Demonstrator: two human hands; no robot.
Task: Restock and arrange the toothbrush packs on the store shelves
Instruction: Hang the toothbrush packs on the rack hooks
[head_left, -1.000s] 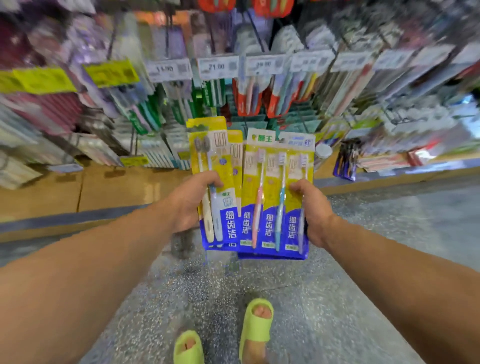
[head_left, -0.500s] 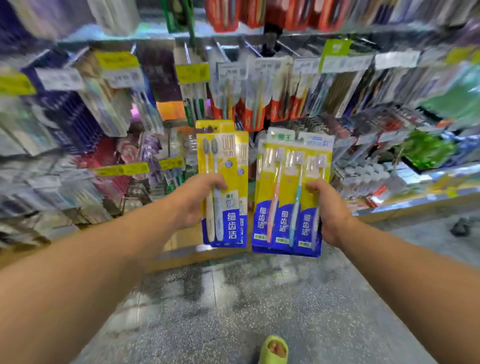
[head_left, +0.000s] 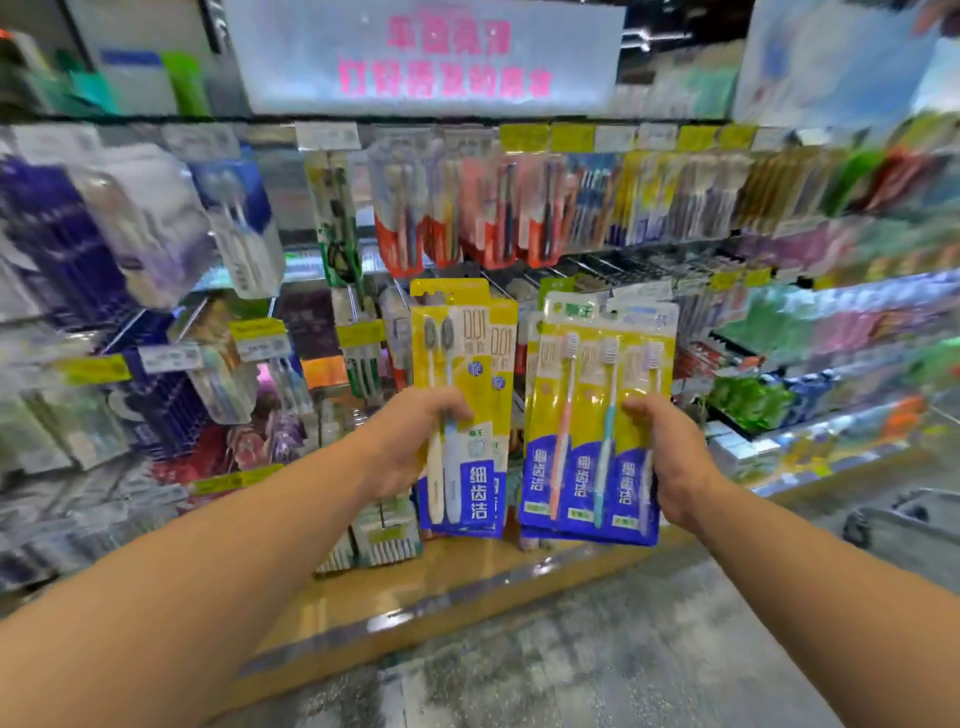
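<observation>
left hand grips a two-brush pack; right hand grips a three-brush pack, before blurred shelves.

Both arms outstretched forward; left hand and right hand each curled, thumbs frontward, gripping.

Yellow-and-blue two-brush pack upright, gripped at its left edge, another pack behind it, three-brush pack just beside, upright, pink, teal and pale brushes, held at its right edge
</observation>
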